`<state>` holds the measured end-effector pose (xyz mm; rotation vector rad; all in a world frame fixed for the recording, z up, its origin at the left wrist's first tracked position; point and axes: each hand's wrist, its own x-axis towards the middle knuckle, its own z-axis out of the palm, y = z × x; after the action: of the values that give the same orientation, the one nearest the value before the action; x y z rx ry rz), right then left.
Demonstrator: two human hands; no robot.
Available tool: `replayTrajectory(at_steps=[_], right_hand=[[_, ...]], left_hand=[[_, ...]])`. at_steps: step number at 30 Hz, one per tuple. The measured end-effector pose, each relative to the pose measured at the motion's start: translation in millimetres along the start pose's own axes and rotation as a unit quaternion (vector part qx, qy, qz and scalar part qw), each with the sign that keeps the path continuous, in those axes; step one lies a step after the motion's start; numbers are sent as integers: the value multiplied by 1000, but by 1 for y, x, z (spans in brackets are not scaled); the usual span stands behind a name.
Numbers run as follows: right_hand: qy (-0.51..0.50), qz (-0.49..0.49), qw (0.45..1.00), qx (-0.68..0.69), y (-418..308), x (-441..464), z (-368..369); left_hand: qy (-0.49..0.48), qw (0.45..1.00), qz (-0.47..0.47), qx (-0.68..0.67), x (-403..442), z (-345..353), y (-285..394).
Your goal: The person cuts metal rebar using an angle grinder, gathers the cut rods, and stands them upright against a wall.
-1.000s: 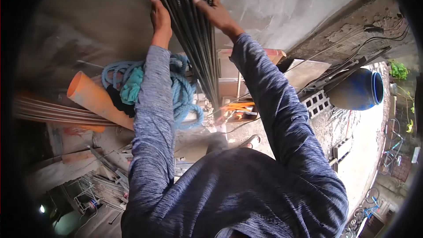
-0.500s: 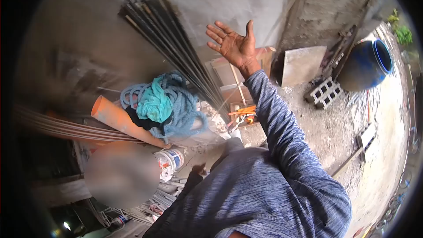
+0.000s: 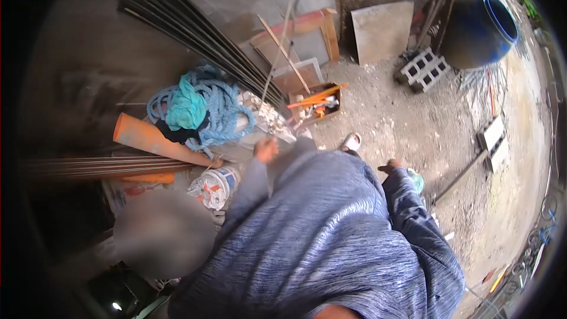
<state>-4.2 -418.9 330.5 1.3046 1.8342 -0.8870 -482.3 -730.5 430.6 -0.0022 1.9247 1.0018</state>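
Observation:
Low beside my body, my left hand (image 3: pixel 266 149) is held out with its fingers blurred; whether it holds anything cannot be made out. My right hand (image 3: pixel 390 166) hangs at my other side, small in view, its fingers partly hidden. A bundle of dark steel bars (image 3: pixel 201 32) leans against the wall, apart from both hands. Blue rope (image 3: pixel 221 106) lies coiled near its foot, with a turquoise cloth (image 3: pixel 186 105) on top. An orange pipe (image 3: pixel 155 142) rests beside the rope. Nearest to my left hand is a white bucket (image 3: pixel 215 188) with material inside.
A box of tools (image 3: pixel 322 105) stands by the leaning frames (image 3: pixel 301 74). Farther right are a square board (image 3: pixel 383 31), a concrete block (image 3: pixel 424 70), a blue barrel (image 3: pixel 481 32) and another block (image 3: pixel 492 142). A blurred round shape (image 3: pixel 164 233) covers the lower left.
Both hands have come away from the steel bars and dropped to my sides. My right hand was raised with spread fingers half a second ago. The view has shifted, showing more floor.

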Motion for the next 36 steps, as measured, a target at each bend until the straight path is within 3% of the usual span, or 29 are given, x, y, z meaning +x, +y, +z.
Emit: replayTrajectory(at_steps=[1, 2, 4, 6, 7, 8, 10, 11, 12, 13, 14, 15, 16, 17, 18, 19, 20, 24, 27, 30, 31, 32, 34, 36], right_hand=[[-20, 113, 981, 158, 43, -12, 16], [-34, 223, 923, 311, 81, -23, 29], [73, 214, 769, 598, 137, -62, 46], [200, 164, 743, 618, 165, -104, 48], [251, 199, 738, 594, 183, -106, 64], [292, 252, 697, 605, 211, -82, 103], [309, 250, 582, 709, 177, -117, 86], [301, 251, 552, 736, 167, -119, 91], [287, 252, 526, 760, 148, -124, 92], [260, 205, 469, 819, 128, -134, 93], [288, 222, 457, 811, 94, -145, 90], [295, 163, 405, 850, 68, -152, 98], [306, 202, 409, 835, 50, -155, 119], [318, 238, 414, 819, 33, -141, 149], [373, 291, 457, 753, 37, -95, 226], [280, 313, 445, 791, 7, -138, 199], [271, 297, 365, 839, -13, -149, 201], [206, 481, 436, 732, -34, -156, 238], [204, 463, 447, 738, -17, -166, 196], [265, 432, 450, 735, 13, -151, 139], [240, 405, 494, 731, 30, -147, 117], [252, 380, 503, 734, 47, -135, 99], [279, 330, 518, 738, 80, -108, 70], [307, 323, 517, 730, 106, -84, 35]], left_hand=[[5, 1000, -14, 19, -4, 12, 32], [8, 999, -24, 40, -8, 24, 54], [-10, 997, -28, 78, -2, 33, 64], [-62, 988, -19, 141, 22, 48, 74], [-88, 976, -14, 201, 34, 52, 71], [-114, 957, -3, 268, 46, 55, 67], [-170, 861, 61, 475, 85, 50, 46], [-191, 812, 90, 544, 102, 51, 41], [-182, 834, 16, 521, 76, 69, 70], [-208, 785, 83, 578, 91, 77, 70], [-231, 730, 150, 625, 118, 82, 60], [-244, 669, 241, 659, 144, 88, 51], [-253, 602, 332, 681, 168, 106, 54], [-259, 693, 240, 628, 169, 138, 76], [-262, 770, 140, 565, 147, 166, 100], [-260, 830, 34, 493, 138, 190, 123], [-262, 840, 38, 474, 143, 215, 146], [-305, 882, 15, 358, 200, 283, 184], [-260, 920, 26, 292, 159, 319, 236], [-281, 879, 62, 381, 181, 329, 237], [-271, 860, 74, 425, 190, 330, 234], [-261, 840, 86, 468, 196, 329, 229], [-260, 853, 64, 448, 203, 321, 218], [-229, 884, -28, 407, 215, 314, 204]])
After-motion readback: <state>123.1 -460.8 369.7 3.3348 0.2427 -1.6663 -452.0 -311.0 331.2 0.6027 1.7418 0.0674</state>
